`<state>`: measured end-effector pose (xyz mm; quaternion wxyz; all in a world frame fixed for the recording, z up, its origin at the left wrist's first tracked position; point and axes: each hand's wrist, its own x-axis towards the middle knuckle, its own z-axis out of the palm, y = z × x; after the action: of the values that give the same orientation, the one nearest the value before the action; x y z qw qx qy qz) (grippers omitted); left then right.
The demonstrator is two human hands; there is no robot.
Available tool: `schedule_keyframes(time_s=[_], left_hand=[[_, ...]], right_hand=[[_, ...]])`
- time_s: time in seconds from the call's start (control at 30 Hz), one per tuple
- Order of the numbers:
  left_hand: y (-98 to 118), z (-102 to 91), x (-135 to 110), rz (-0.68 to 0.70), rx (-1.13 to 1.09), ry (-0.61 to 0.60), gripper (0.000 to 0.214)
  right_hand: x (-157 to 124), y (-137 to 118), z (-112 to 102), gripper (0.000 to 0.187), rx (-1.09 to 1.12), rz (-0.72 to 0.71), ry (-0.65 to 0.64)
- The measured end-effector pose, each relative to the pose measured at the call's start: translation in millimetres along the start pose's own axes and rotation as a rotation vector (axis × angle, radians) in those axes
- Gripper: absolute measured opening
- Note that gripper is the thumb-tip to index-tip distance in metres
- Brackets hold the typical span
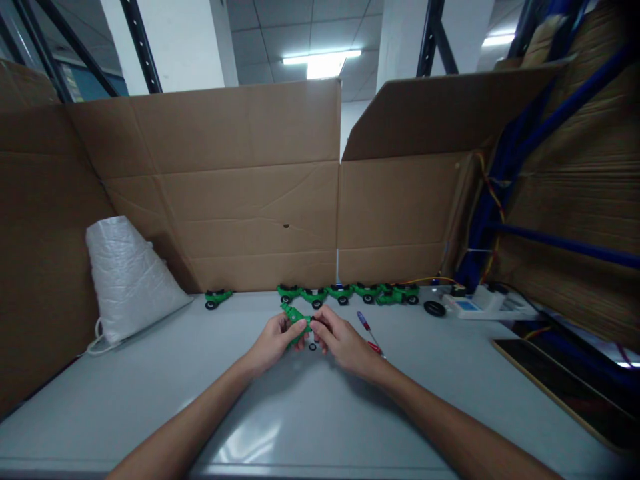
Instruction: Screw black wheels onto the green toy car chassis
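Observation:
My left hand (273, 341) is closed around a small green toy vehicle body (295, 316), held just above the grey table (165, 373). My right hand (340, 337) pinches the same toy at its right end, fingers curled together. A small black ring-shaped wheel (313, 347) lies on the table directly under the two hands. A red-handled screwdriver (369, 331) rests just right of my right hand.
A row of several finished green toy cars (345, 293) lines the back, with one more (218, 297) apart at the left. A white plastic bag (125, 277) stands left. Cardboard walls (225, 187) enclose the table. A loose black tyre (434, 308) and a white device (470, 305) sit right.

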<state>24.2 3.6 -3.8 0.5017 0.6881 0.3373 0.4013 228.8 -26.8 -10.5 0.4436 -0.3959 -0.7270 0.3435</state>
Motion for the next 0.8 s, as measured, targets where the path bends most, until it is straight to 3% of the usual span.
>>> schedule_keyframes(time_s=[0.37,0.53,0.6,0.7,0.8], left_hand=[[-1.1,6.2,-1.6,-0.08,-0.081,0.013,0.051],[-6.2,4.2,1.6,-0.087,-0.082,0.032,0.057],[-7.2,2.2,2.8,-0.088,-0.067,0.064,0.057],[-7.7,-0.7,4.0,-0.099,-0.052,0.1,0.058],[-7.8,-2.5,5.1,-0.105,-0.062,0.136,0.062]], right_hand=[[-0.3,-6.4,-5.8,0.021,-0.202,-0.097,-0.001],[7.1,4.3,-27.3,0.023,-0.458,-0.137,0.028],[9.9,12.2,-41.2,0.025,-0.646,-0.074,0.086],[11.1,24.7,-60.4,0.022,-0.962,0.137,0.13],[9.4,33.1,-71.2,0.024,-1.08,0.355,0.15]])
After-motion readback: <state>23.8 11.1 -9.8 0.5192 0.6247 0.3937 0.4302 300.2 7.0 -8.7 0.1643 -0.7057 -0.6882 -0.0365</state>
